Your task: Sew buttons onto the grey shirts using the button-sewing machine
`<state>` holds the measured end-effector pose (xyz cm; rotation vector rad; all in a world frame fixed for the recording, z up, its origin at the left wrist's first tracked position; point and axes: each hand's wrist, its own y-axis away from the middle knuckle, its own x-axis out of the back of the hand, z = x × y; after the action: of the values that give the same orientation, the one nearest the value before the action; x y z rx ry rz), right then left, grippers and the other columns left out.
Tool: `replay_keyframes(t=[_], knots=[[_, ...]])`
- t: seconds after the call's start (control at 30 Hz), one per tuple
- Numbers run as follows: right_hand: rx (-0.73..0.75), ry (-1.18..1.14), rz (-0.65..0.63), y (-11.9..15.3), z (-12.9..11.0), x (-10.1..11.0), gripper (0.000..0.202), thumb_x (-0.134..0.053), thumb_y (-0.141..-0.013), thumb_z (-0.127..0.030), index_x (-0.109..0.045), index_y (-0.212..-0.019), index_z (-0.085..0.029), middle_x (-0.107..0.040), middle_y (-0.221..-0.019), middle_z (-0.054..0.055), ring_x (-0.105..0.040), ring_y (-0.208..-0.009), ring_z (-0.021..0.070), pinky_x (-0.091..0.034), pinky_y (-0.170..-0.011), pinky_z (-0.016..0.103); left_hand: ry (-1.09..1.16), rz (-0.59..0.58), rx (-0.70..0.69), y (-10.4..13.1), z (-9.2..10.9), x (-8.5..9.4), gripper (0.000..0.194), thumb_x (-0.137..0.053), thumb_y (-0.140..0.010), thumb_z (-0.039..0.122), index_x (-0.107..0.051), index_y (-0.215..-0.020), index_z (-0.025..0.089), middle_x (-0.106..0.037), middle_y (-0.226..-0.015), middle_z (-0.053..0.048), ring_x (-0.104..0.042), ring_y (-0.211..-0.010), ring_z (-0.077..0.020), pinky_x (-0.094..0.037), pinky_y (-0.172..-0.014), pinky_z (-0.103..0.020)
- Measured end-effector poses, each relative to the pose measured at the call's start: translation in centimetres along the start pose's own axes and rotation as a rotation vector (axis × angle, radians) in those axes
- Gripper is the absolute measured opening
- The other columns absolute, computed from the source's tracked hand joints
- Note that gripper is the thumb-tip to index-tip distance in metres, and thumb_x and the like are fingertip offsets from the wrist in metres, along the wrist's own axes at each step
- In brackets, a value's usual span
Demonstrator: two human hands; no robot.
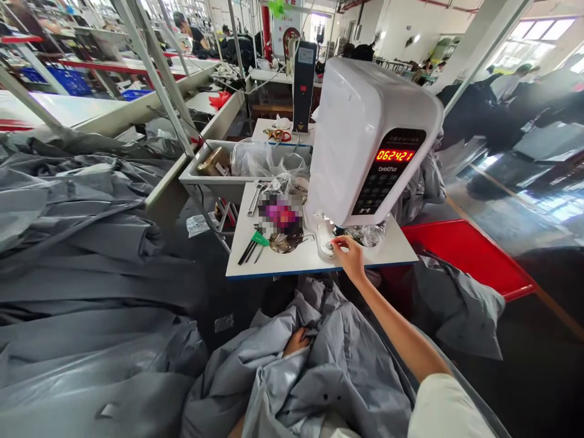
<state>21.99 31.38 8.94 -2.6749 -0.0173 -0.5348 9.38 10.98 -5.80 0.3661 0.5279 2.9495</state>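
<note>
A white machine point(365, 134) with a red digital display stands on a small white table point(301, 258). My right hand point(350, 254) is at the machine's lower arm, its thumb and fingertips pinched together at the round base; what they hold, if anything, is too small to name. Grey fabric point(337, 347) is heaped over my lap. My left hand point(296, 342) is partly buried in its folds, fingers curled on the cloth and mostly hidden.
Left of the machine lie a wrench point(254, 199), a green-tagged tool point(260, 238) and small metal parts. Behind is a white tray point(214, 176) with plastic bags. Grey fabric piles point(82, 274) fill the left; a red tray point(469, 255) is at right.
</note>
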Motion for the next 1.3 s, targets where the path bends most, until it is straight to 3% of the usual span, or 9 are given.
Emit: replay_keyframes(t=[0.17, 0.33, 0.53, 0.67, 0.8, 0.9, 1.07, 1.2, 1.3], knots=[[0.064, 0.141, -0.022, -0.3, -0.1, -0.2, 0.015, -0.054, -0.08, -0.033, -0.062, -0.082, -0.02, -0.067, -0.086, 0.005, -0.06, -0.08, 0.0187, -0.047, -0.08, 0.035, 0.005, 0.012, 0.02, -0.1, 1.0, 0.5, 0.012, -0.044, -0.064, 0.026, -0.05, -0.074, 0.026, -0.063, -0.079, -0.004, -0.062, -0.084, -0.025, -0.047, -0.081, -0.038], [0.067, 0.126, 0.163, 3.8, -1.5, 0.3, 0.017, -0.052, -0.085, -0.034, -0.06, -0.092, -0.021, -0.063, -0.097, 0.008, -0.057, -0.09, 0.0209, -0.047, -0.081, 0.036, -0.015, 0.086, -0.083, 0.9, 7.0, 4.5, 0.028, -0.045, -0.069, 0.019, -0.054, -0.095, 0.022, -0.063, -0.098, -0.004, -0.058, -0.095, -0.0197, -0.043, -0.087, -0.032], [-0.162, -0.242, -0.301, 12.7, -4.1, 0.8, 0.034, -0.056, -0.087, -0.041, -0.055, -0.118, -0.027, -0.065, -0.108, 0.006, -0.062, -0.101, 0.021, -0.049, -0.089, 0.037, -0.16, 0.132, -0.239, 1.9, 16.3, 8.2, 0.01, -0.045, -0.075, 0.022, -0.054, -0.074, 0.018, -0.055, -0.068, 0.004, -0.049, -0.065, -0.0113, -0.035, -0.063, -0.023], [-0.223, -0.325, -0.253, 15.3, -5.0, 0.3, 0.048, -0.066, -0.079, -0.039, -0.049, -0.123, -0.028, -0.062, -0.115, 0.005, -0.06, -0.106, 0.0215, -0.048, -0.095, 0.039, -0.36, 0.16, -0.257, 0.5, 19.2, 7.8, 0.022, -0.048, -0.077, 0.031, -0.045, -0.059, 0.017, -0.04, -0.053, 0.006, -0.037, -0.054, -0.0085, -0.025, -0.054, -0.023], [-0.333, -0.355, -0.092, 14.6, -5.1, 0.4, 0.021, -0.056, -0.085, -0.043, -0.058, -0.096, -0.026, -0.063, -0.091, 0.003, -0.061, -0.087, 0.0188, -0.051, -0.079, 0.034, -0.364, -0.038, -0.302, -1.4, 20.7, 7.4, 0.031, -0.046, -0.081, 0.039, -0.043, -0.06, 0.017, -0.037, -0.054, 0.005, -0.036, -0.056, -0.0093, -0.026, -0.054, -0.023], [-0.443, -0.473, -0.008, 13.4, -5.0, 1.2, 0.027, -0.056, -0.082, -0.051, -0.057, -0.086, -0.024, -0.057, -0.077, 0.0, -0.054, -0.069, 0.015, -0.046, -0.063, 0.028, -0.253, -0.175, -0.322, -2.5, 21.5, 8.0, 0.032, -0.045, -0.083, 0.044, -0.047, -0.065, 0.017, -0.042, -0.06, 0.004, -0.04, -0.061, -0.0102, -0.031, -0.059, -0.023], [-0.546, -0.632, 0.015, 11.4, -4.9, 2.9, 0.032, -0.059, -0.078, -0.053, -0.056, -0.085, -0.022, -0.053, -0.073, -0.002, -0.046, -0.063, 0.0122, -0.038, -0.056, 0.024, -0.114, -0.195, -0.282, -3.5, 21.7, 9.3, 0.034, -0.052, -0.081, 0.049, -0.056, -0.079, 0.015, -0.049, -0.067, 0.003, -0.042, -0.063, -0.0097, -0.033, -0.06, -0.021], [-0.439, -0.507, -0.001, 8.7, -4.5, 3.5, 0.034, -0.055, -0.082, -0.053, -0.054, -0.076, -0.02, -0.05, -0.07, -0.001, -0.044, -0.066, 0.0122, -0.036, -0.059, 0.024, -0.121, -0.187, -0.296, -4.2, 20.9, 9.6, 0.038, -0.049, -0.084, 0.052, -0.056, -0.076, 0.016, -0.047, -0.067, 0.003, -0.041, -0.064, -0.0103, -0.033, -0.06, -0.022], [-0.332, -0.373, -0.038, 6.4, -3.6, 3.1, 0.036, -0.061, -0.076, -0.054, -0.054, -0.076, -0.02, -0.051, -0.07, -0.002, -0.045, -0.066, 0.0124, -0.036, -0.06, 0.025, -0.148, -0.077, -0.336, -5.5, 20.3, 9.0, 0.04, -0.045, -0.087, 0.053, -0.051, -0.071, 0.017, -0.047, -0.066, 0.002, -0.042, -0.065, -0.0119, -0.035, -0.062, -0.024]])
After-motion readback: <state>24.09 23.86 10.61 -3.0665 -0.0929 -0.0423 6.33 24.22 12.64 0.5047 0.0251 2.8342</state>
